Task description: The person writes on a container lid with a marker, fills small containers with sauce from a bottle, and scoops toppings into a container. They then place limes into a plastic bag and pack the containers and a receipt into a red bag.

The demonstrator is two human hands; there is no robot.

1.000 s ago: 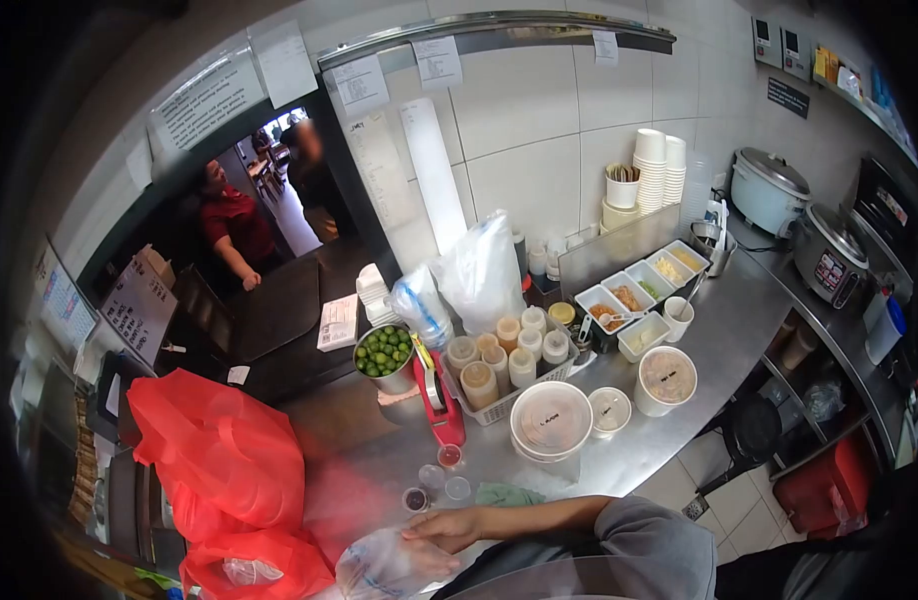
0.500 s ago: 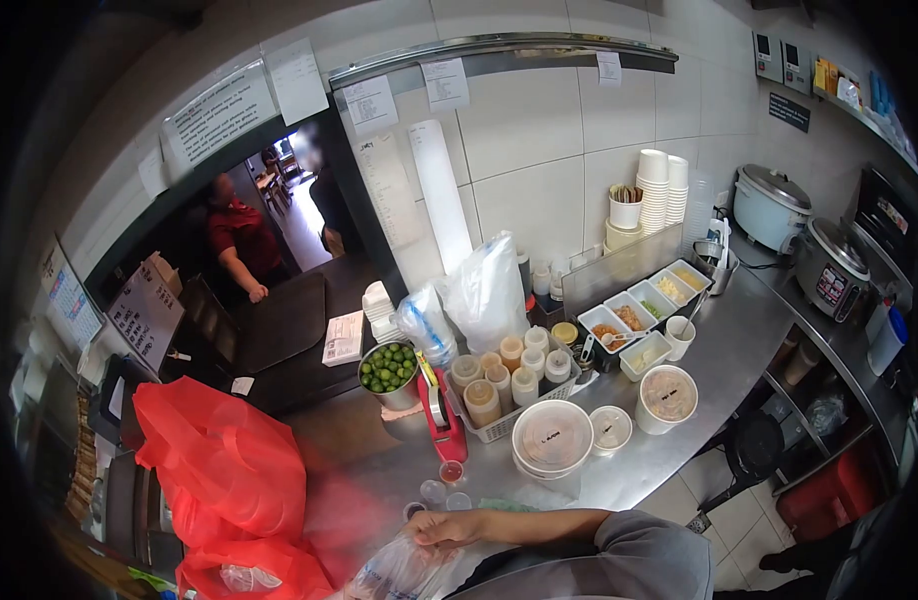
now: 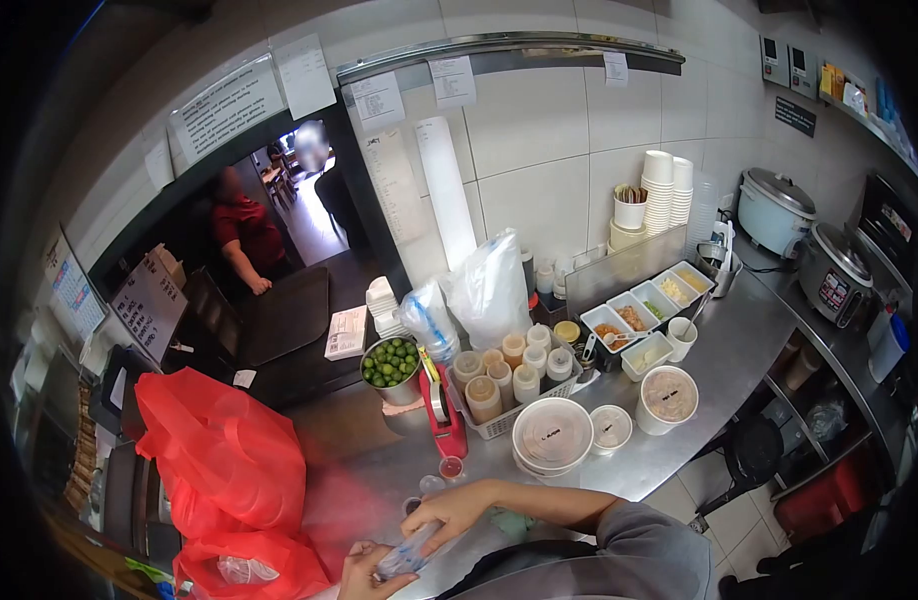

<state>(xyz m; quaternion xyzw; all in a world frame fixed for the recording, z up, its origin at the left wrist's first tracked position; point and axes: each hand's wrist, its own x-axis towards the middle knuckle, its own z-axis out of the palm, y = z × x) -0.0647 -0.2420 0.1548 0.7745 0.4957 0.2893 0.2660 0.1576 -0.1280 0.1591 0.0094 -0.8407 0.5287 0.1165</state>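
Observation:
At the bottom of the view, a clear plastic bag (image 3: 409,553) is bunched up between my two hands. My right hand (image 3: 459,515) grips it from above. My left hand (image 3: 367,572) holds its lower end, fingers closed round it. Just beyond my right hand stand small plastic sauce cups: one with red contents (image 3: 451,467), a clear one (image 3: 432,485) and a dark one (image 3: 411,506). Left of my hands are a large filled red plastic bag (image 3: 224,450) and a second red bag (image 3: 249,570) in front of it.
A red tape dispenser (image 3: 444,425), a pot of green limes (image 3: 390,364), a basket of squeeze bottles (image 3: 499,427) and lidded tubs (image 3: 552,437) stand on the steel counter (image 3: 629,480). Beyond the pass-through, a person in a red shirt (image 3: 247,235) stands near a dark tray (image 3: 284,315).
My left hand has come into view and taken hold of the clear plastic bag. The bag is now bunched smaller, and my right hand has turned downward over it.

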